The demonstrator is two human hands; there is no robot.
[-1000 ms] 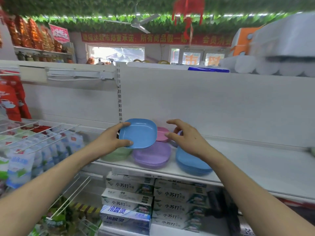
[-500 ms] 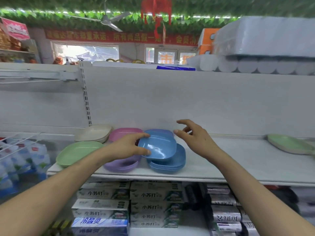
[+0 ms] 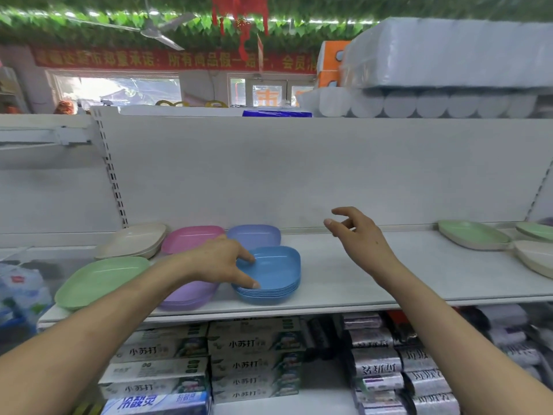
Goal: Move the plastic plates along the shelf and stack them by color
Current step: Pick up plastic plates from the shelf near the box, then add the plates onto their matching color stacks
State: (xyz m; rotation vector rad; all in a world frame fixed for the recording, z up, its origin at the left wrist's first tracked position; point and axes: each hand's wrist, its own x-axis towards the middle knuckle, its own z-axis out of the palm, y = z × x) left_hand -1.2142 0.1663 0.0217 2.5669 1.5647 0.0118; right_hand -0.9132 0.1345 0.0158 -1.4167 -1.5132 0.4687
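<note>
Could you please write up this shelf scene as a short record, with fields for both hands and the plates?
Place: shop shelf
Left hand: thumb and forefinger touch the top of the blue stack
Right hand: above the shelf, fingers loosely curled, holds nothing
Front row, left end: green plate, purple stack, blue stack
Back row, left end: beige plate, pink plate, lavender plate
Right end: green plates, second beige plate
Sorting: green and beige lie at both ends, not yet joined

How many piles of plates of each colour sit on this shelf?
Green piles: 3
Beige piles: 2
Pink pile: 1
Blue pile: 1
Purple pile: 1
Periwinkle pile: 1
Total: 9 piles in clear view
</note>
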